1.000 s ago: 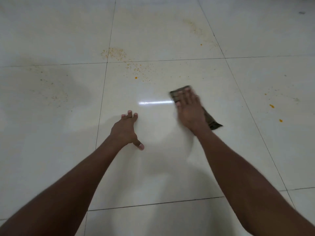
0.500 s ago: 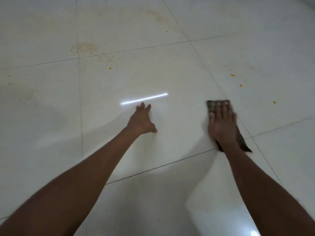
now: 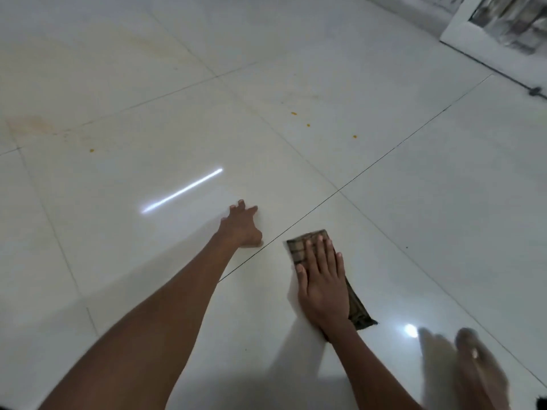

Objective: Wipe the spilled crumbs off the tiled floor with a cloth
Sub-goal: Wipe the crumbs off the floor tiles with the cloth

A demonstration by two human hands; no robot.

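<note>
A folded brown checked cloth [image 3: 299, 245] lies flat on the glossy white tiled floor [image 3: 444, 202]. My right hand [image 3: 322, 282] presses down on it with straight fingers, covering most of it. My left hand [image 3: 242, 226] rests spread on the tile to the left, propping me up and holding nothing. A few orange crumbs [image 3: 293, 113] lie farther away on the tile beyond the cloth, with one more crumb [image 3: 91, 150] at the left. A faint yellowish smear of crumb dust [image 3: 32, 124] marks the far left tile.
A bare foot [image 3: 473, 371] shows blurred at the bottom right. A white door or panel edge [image 3: 485, 51] stands at the top right corner. Dark grout lines cross the floor. A bright strip of lamp glare [image 3: 182, 190] reflects ahead of my left hand.
My right hand has dragged the cloth back toward me and to the right, away from the crumb patches. The view has swung right, bringing a foot and the white panel into sight.
</note>
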